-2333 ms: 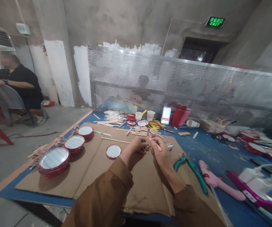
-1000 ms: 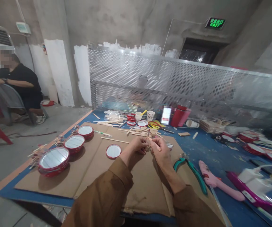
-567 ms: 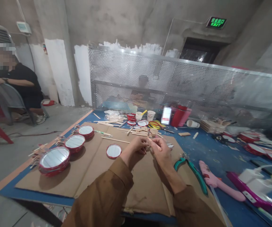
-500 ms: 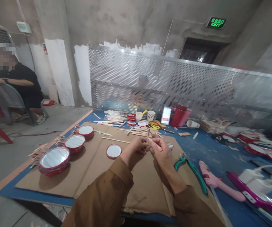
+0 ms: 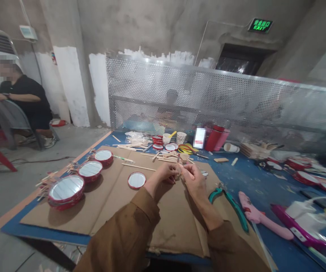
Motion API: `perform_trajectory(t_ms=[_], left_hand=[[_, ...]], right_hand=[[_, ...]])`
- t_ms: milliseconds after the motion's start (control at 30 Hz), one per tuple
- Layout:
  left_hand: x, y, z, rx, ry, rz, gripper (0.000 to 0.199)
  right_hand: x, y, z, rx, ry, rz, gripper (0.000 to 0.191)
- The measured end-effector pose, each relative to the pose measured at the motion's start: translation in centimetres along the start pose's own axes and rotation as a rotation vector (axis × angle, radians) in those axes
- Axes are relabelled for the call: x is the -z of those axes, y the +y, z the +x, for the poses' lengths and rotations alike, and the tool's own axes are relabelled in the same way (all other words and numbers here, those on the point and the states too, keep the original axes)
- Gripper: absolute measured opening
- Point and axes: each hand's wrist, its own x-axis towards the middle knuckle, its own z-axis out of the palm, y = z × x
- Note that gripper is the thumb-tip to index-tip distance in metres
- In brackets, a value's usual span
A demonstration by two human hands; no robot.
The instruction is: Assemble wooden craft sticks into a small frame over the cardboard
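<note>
In the head view my left hand (image 5: 165, 174) is closed in a pinch on a short, thin wooden stick (image 5: 178, 158), its brownish end pointing up. Pressed together right beside it are the fingertips of my right hand (image 5: 192, 178); what they pinch is too small and hidden to make out. Both hands hover over the cardboard sheet (image 5: 117, 215). Left of them lies a small round red-rimmed lid (image 5: 136, 180). Behind my fingers there is a loose pile of wooden sticks (image 5: 165, 155).
Three red tins (image 5: 66, 189) with sticks attached line the left side. Teal-handled pliers (image 5: 231, 207), a pink glue gun (image 5: 262, 217) and a purple power strip (image 5: 299, 226) lie to the right. A red bottle (image 5: 215, 138) stands by the mesh screen (image 5: 151, 87). A person (image 5: 24, 94) sits far left.
My right fingertips have shifted slightly to the right, a little away from the stick. My left hand and the things on the table look the same.
</note>
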Motion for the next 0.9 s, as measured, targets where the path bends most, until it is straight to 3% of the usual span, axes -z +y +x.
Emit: perform_trajectory(t_ms=[133,633,900], left_hand=[[-0.11,0.19,-0.17,0.021,0.024,0.033,0.006],[-0.02,-0.07,-0.13,-0.005,0.018,0.031,0.014],[-0.02,0.59,-0.54,0.018,-0.001,0.041,0.004]], right_hand=[[-0.06,0.08,0.05,0.008,-0.008,0.022,0.046],[-0.4,0.45,0.04,-0.012,-0.039,0.104,0.046],[-0.27,0.31,-0.09,-0.044,-0.009,0.069,0.043]])
